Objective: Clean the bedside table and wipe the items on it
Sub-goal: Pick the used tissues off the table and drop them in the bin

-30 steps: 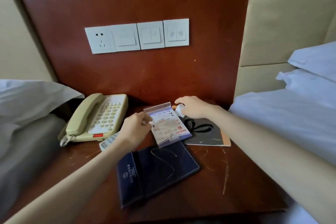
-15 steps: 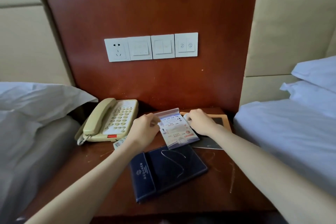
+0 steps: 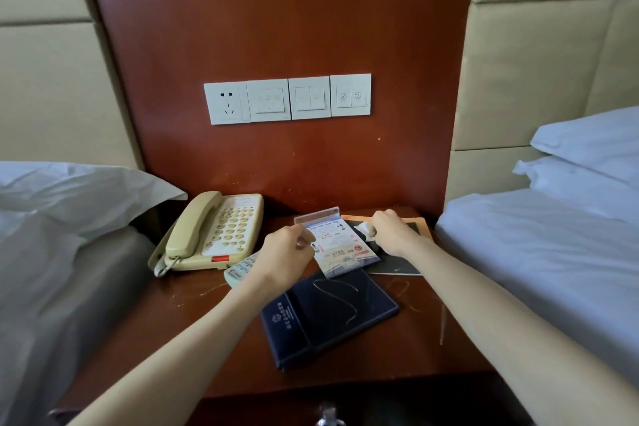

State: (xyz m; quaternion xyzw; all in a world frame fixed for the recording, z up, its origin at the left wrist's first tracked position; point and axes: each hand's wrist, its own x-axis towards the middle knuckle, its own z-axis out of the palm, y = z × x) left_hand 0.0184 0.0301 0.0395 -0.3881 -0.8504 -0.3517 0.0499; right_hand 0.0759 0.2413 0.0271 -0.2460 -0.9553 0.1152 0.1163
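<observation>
Both bare forearms reach in from the near edge of the desk (image 3: 432, 339), left and right of a dark blue folder (image 3: 328, 318) that lies flat near the front edge, turned at a slant, with a thin pale scratch or thread across its cover.

Just beyond the folder, the left hand (image 3: 287, 252) is knuckles-up, its grip pinching the left edge of a printed card (image 3: 340, 245) in a clear holder. The card leans back, its lower edge overlapping the folder's far edge. The right hand (image 3: 394, 232) sits at the card's right side, fingers curled, its grip closed round a crumpled white wipe (image 3: 364, 230) that is at the card's upper right edge; I cannot tell whether the two touch.

Under the right hand lies a black booklet with an orange border (image 3: 397, 263), reaching to the desk's back right corner. A pale remote (image 3: 238, 270) pokes out from beneath the left wrist. A cream telephone (image 3: 214, 232) fills the back left corner, handset on its cradle.

Behind, a white switch panel (image 3: 287, 98) is set in the wooden wall. A left bed (image 3: 52, 252) and a right bed (image 3: 553, 252) flank the desk.
</observation>
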